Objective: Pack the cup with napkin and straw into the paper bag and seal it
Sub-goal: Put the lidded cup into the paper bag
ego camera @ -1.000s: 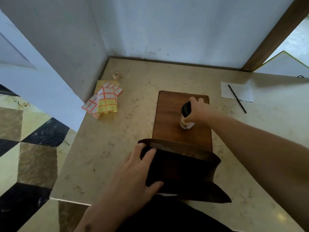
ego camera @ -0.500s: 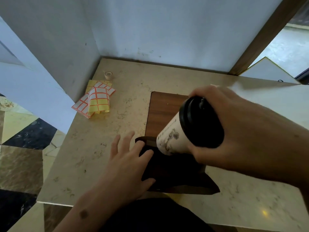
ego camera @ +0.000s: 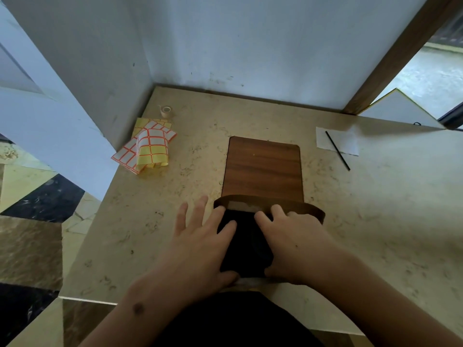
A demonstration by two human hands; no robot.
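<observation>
one bag [ego camera: 269, 204], one straw [ego camera: 337, 150], one napkin [ego camera: 347, 144].

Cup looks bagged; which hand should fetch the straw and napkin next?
Right. The straw and napkin lie far right, on the right hand's side; the left hand can steady the paper bag.

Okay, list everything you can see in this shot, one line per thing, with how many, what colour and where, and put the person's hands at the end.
paper bag: one, brown, open at the table's near edge, between the hands; inside too dark to see
wooden board: one, brown, flat on the table just behind the bag
napkin: one, white, flat, far right of the table
straw: one, black, lying across the napkin
sticker sheets: a small pile, yellow and white with orange grid lines, far left
tape roll: one, small, beige, behind the stickers
table: one, beige marbled stone
left hand: on the bag's left side, fingers spread
right hand: on the bag's right side, fingertips at its rim
</observation>
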